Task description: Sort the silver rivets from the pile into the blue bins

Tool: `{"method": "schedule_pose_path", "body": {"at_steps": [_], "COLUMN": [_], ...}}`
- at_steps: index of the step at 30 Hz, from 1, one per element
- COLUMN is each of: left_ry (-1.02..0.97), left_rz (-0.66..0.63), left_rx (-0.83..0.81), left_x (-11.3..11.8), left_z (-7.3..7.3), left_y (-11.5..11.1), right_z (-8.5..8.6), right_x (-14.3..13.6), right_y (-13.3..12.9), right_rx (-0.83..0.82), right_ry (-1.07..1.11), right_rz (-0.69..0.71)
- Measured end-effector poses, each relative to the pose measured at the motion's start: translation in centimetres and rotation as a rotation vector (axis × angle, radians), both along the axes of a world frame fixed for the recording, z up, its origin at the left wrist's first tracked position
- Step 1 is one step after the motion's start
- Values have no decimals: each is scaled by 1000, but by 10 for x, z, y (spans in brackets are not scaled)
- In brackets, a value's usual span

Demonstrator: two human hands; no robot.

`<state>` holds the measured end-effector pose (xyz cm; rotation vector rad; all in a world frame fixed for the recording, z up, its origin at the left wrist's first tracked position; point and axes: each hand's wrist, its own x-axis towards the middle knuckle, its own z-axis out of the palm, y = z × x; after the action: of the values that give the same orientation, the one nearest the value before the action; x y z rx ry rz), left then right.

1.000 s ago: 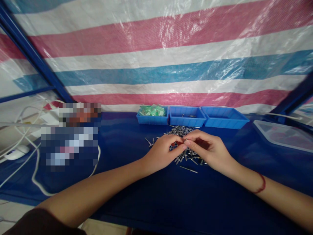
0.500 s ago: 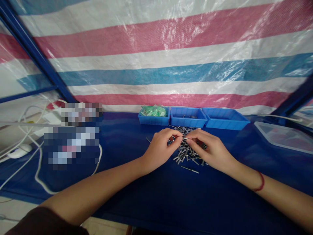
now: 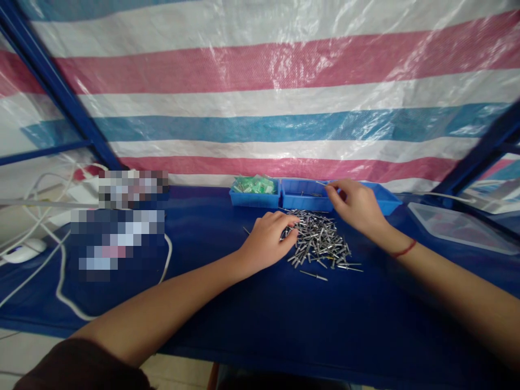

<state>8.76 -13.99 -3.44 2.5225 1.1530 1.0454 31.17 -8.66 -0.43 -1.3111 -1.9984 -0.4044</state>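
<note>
A heap of metal blind rivets [image 3: 319, 238] lies on the blue tabletop. At its left edge rests my left hand [image 3: 270, 238], thumb and fingers parted with nothing seen between them. My right hand [image 3: 355, 203] is raised over the right side of the middle blue bin [image 3: 296, 202], pinching a single blind rivet [image 3: 320, 183] that points left. A few rivets lie inside that bin. My right hand partly covers the right blue bin [image 3: 388, 200]. One loose rivet [image 3: 313, 275] sits in front of the heap.
The left blue bin [image 3: 254, 199] holds small green-and-clear plastic packets [image 3: 255, 184]. A translucent plastic lid [image 3: 459, 230] lies at the right. White cables [image 3: 63, 271] and a white mouse [image 3: 26, 251] are at the left. Striped plastic sheeting [image 3: 260, 127] hangs behind.
My right hand has moved away from my left, up and right to the middle bin, carrying a blind rivet. My left hand has stayed by the heap, its fingertips now apart.
</note>
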Motion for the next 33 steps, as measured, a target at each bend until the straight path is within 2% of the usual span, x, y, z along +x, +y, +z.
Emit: {"method": "schedule_pose_path", "body": {"at_steps": [3, 5, 12, 17, 33], "left_ry": [114, 153, 287, 380, 493], "left_rz": [18, 15, 15, 38, 44], "left_rx": [42, 54, 37, 40, 45], "left_x": [-4, -6, -8, -7, 1], "left_z": [2, 3, 3, 3, 10], "left_y": [1, 2, 3, 6, 8], "right_z": [1, 1, -18, -30, -30], "right_x": [2, 2, 2, 4, -6], "right_y": [11, 7, -33, -36, -46], "right_rx": [-9, -20, -117, -202, -245], "right_ry": [-118, -129, -76, 50, 72], "right_rz": [-70, -60, 93, 177, 324]}}
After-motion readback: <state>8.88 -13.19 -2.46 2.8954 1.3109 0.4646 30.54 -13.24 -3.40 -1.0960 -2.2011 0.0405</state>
